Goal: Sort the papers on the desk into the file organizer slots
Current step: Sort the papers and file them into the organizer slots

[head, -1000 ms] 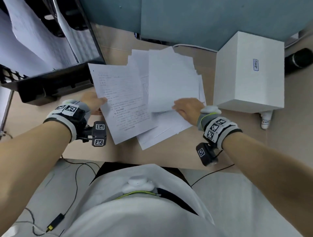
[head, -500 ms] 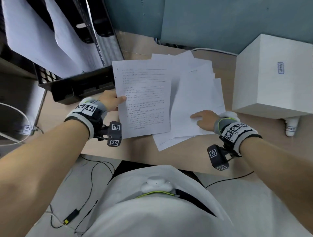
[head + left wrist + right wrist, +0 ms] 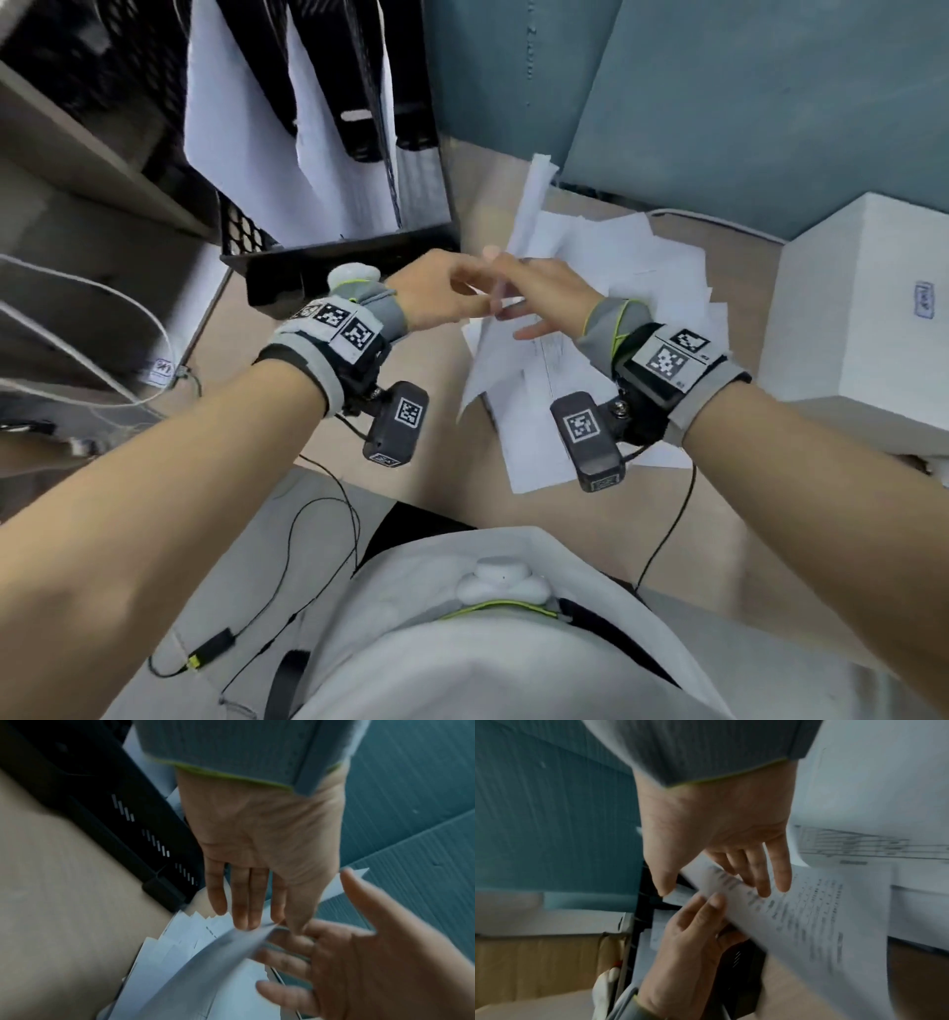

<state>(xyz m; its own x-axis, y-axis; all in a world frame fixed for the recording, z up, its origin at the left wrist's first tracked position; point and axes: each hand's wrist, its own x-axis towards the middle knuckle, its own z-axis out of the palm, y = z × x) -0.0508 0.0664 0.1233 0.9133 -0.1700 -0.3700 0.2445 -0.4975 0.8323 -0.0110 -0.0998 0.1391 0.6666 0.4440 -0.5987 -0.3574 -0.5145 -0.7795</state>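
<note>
A printed sheet (image 3: 487, 360) stands nearly on edge above the desk, between my two hands. My left hand (image 3: 475, 303) pinches it between thumb and fingers; in the right wrist view its thumb (image 3: 714, 901) lies on the printed side of the sheet (image 3: 803, 919). My right hand (image 3: 516, 321) has its fingers (image 3: 290, 941) spread and straight against the sheet (image 3: 218, 955). A loose pile of white papers (image 3: 647, 267) lies on the desk under and behind the hands. The black file organizer (image 3: 339, 259) stands at the back left, with sheets (image 3: 328, 169) in its slots.
A white box (image 3: 868, 318) stands on the desk at the right, close to the pile. A blue-grey partition (image 3: 719, 103) closes the back. Shelving and white cables (image 3: 128, 318) are at the left. Black cables (image 3: 308, 539) hang below the desk's front edge.
The left hand lifted the printed sheet off the pile and turned it on edge. The right hand left the pile and came up against the sheet. The head view swung left.
</note>
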